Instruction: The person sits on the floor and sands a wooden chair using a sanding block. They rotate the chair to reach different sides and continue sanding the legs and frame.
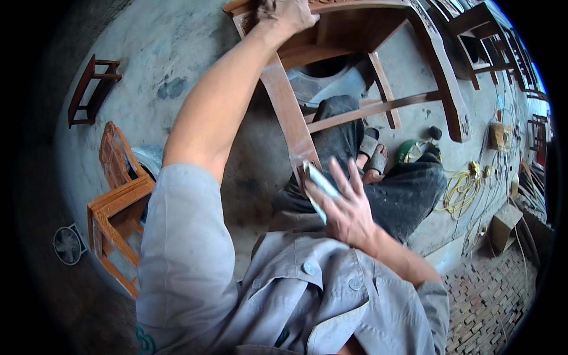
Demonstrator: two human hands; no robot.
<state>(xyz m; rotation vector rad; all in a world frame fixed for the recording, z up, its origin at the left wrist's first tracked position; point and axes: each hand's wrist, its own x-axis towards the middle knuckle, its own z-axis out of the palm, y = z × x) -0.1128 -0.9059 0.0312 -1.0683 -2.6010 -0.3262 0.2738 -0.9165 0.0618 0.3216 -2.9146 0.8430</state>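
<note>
While left fingers (309, 20) touch frame edge (346, 6), grip unclear | right fingers (356, 182), half-spread, hold pad (321, 178) at leg (287, 109)

The person wears a loose light grey shirt (349, 316) with short sleeves (188, 225), round buttons (308, 268) and a teal marking (144, 340) on its left side, dark trousers (408, 192) with pale specks, and grey open slippers (378, 158), while left hand (285, 14) and right hand (350, 213) are bare.

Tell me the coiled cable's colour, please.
Yellow; the coiled cable shows best in the head view.
</note>
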